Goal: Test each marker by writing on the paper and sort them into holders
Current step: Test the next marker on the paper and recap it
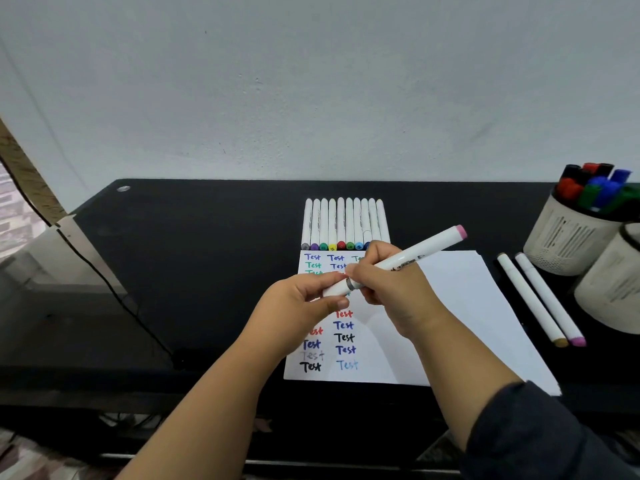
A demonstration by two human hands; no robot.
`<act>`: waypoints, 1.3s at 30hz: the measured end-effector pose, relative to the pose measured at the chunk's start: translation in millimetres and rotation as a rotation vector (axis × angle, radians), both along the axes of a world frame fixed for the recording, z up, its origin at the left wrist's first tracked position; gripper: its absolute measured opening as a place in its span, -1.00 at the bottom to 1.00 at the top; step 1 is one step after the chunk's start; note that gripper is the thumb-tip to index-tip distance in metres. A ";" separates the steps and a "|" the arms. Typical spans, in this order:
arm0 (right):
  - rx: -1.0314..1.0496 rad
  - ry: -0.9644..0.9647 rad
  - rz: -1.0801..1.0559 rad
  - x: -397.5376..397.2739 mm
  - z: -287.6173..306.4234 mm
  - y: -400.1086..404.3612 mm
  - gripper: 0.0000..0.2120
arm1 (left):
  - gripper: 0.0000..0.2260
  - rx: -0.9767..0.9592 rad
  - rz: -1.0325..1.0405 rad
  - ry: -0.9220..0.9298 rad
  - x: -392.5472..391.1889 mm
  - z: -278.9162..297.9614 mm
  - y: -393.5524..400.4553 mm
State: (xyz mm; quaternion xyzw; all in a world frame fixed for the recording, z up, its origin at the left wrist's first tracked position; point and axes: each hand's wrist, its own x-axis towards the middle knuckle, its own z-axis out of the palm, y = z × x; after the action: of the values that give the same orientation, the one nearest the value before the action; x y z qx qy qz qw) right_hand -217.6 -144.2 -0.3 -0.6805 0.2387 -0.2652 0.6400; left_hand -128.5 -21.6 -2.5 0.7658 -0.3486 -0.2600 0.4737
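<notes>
My right hand [388, 285] gripping a pink-ended marker [412, 259], my left hand [304, 299] pinching its cap end, above the test-covered paper [450, 306].

Desk [207, 258]: black top, back edge against the pale wall. I note a small round silvery fitting [123, 188] near the back left corner and a dark cable [114, 292] running across the left edge.

Paper [460, 306]: white sheet lying flat at mid-desk, reaching toward the front edge; its left part carries columns of "Test" in several colours.

Row of markers [343, 223]: white barrels side by side, touching, just behind the paper's back edge, coloured caps toward the paper.

Two markers [540, 299]: loose, parallel, right of the paper.

Two white holders [568, 237] at the right edge; the rear one holds dark-capped markers.
</notes>
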 end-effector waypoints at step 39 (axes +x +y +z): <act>0.296 -0.147 -0.379 -13.8 6.3 15.2 -0.76 | -0.75 0.015 0.231 0.087 -4.5 6.5 17.2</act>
State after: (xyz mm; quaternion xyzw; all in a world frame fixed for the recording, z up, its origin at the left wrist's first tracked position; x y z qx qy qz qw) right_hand -231.5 -128.9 5.9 -0.5012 0.3511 -0.3916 0.6872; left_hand -133.1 -4.4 4.0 0.7926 -0.2351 -0.2390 0.5093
